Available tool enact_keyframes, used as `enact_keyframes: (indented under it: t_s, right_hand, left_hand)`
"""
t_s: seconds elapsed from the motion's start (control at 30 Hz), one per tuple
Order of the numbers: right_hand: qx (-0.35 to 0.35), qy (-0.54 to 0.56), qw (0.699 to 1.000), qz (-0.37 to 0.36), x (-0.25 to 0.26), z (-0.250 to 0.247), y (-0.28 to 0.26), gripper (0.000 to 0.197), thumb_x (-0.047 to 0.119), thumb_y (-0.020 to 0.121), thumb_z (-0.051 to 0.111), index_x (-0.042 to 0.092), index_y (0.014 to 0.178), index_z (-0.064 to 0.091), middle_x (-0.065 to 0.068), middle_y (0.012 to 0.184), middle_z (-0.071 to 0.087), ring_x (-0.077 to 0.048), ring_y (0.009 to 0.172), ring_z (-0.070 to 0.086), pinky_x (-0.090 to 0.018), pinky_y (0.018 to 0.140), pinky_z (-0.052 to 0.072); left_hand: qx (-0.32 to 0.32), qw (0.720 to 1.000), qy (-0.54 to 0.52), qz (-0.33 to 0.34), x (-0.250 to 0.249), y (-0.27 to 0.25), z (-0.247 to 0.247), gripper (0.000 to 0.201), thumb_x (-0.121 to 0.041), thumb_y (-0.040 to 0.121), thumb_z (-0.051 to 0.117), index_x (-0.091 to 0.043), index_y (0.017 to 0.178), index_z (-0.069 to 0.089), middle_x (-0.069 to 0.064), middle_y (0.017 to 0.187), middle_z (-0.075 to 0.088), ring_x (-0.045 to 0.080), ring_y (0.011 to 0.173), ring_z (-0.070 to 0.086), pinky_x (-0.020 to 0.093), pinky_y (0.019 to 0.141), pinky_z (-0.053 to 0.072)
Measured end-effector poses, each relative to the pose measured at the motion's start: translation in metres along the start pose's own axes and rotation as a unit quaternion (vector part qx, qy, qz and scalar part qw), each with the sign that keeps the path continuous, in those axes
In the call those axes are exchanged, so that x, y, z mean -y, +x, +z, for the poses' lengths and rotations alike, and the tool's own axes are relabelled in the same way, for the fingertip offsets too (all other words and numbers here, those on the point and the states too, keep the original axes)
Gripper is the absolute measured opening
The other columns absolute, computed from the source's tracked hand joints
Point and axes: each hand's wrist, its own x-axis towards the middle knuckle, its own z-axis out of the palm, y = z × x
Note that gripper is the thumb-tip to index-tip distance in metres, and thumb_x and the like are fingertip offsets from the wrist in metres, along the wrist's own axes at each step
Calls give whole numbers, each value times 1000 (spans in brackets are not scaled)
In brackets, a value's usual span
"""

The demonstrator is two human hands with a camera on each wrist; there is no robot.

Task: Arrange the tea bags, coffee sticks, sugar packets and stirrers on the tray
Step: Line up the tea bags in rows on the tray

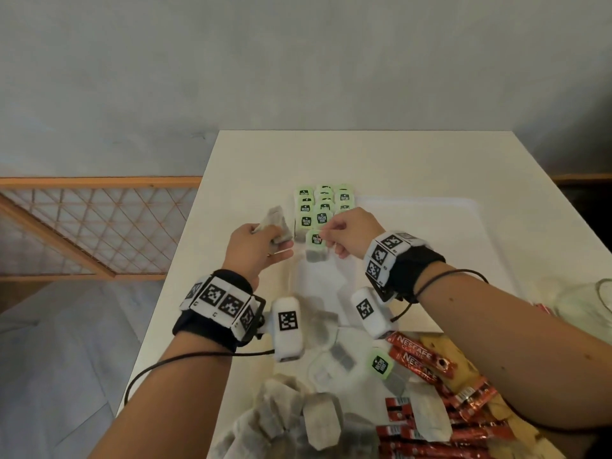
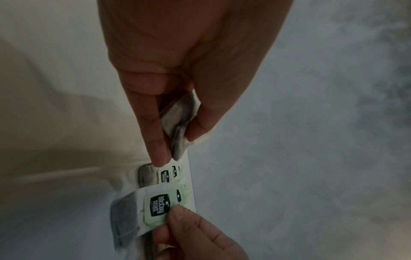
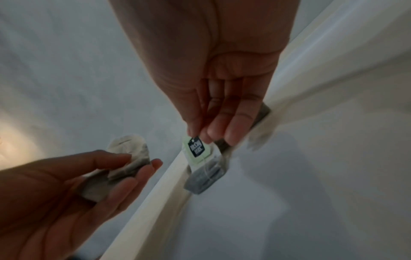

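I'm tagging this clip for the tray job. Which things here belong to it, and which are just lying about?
Belonging:
tray
rows of tea bags on it
tea bag pinched by right hand
tea bags held in left hand
loose tea bags
coffee sticks

Lying about:
clear plastic bag
wooden lattice

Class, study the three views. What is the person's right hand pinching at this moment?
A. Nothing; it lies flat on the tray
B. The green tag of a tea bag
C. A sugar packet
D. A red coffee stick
B. The right hand pinches the green tag of a tea bag beside the rows of tea bags already laid out, while the red coffee sticks lie untouched nearer the person.
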Motion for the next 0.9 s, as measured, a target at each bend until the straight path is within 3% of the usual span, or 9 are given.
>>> enact_keyframes:
  t_s: [0.17,0.3,0.4,0.47,0.6,0.67,0.73,0.8,0.9]
  right_hand:
    - [-4,4,1000,-5,10,11,16,12,11,90,65,13,80,72,-9,71,70,-15,55,59,-31,62,58]
    - [-17,29,999,1,13,16,21,8,12,90,66,9,85,72,-6,69,67,-16,54,58,-30,58,60]
    - [-37,15,999,-34,15,12,17,11,18,85,72,15,95,74,1,75,63,-10,58,56,-20,56,53]
    - [-47,24,997,-63,15,7,11,20,22,82,75,20,102,73,7,73,53,-6,63,50,-16,64,45]
    - [4,89,988,-127,11,-1,-9,26,28,80,77,31,106,73,3,84,59,-8,71,51,-28,81,47]
    - [11,97,984,-152,9,-5,-20,22,27,81,77,28,103,75,-1,91,65,-4,67,49,-20,73,46]
    - [2,117,980,-163,10,-10,-32,16,21,82,77,17,97,77,-4,95,72,2,66,53,-16,71,45]
    - [-10,147,976,-161,8,-17,-41,12,17,82,76,11,92,76,-6,90,73,1,69,57,-16,69,47]
    - [-33,153,980,-125,1,-27,-53,4,12,83,74,10,87,73,-6,75,67,-5,60,53,-17,57,43]
  left_hand:
    - [-15,1000,-4,1,6,8,-6,27,-3,92,60,4,118,55,23,108,67,29,86,72,33,66,61]
    - [-2,1000,10,10,10,3,-7,28,-2,91,62,1,119,58,20,108,69,26,85,73,30,65,60]
    - [26,999,23,13,10,-3,-5,25,-1,90,64,2,114,61,20,104,71,25,83,74,29,63,59]
    - [41,998,34,14,8,-7,-1,23,-2,89,65,1,112,63,19,103,72,27,85,74,31,63,60]
    - [64,996,61,15,6,-17,11,23,-6,89,68,-2,111,64,17,102,73,26,87,74,34,67,61]
    - [79,994,74,19,6,-24,19,20,-7,89,68,-3,109,65,16,100,73,24,84,74,33,66,61]
    - [93,991,92,30,6,-31,25,18,-9,91,67,-4,107,65,15,98,73,23,83,74,34,68,62]
    - [104,988,106,48,6,-38,30,18,-14,92,66,-4,108,66,15,97,73,25,83,74,34,68,62]
    - [86,984,132,77,7,-48,33,17,-17,93,65,-6,106,67,12,92,74,23,79,74,33,66,61]
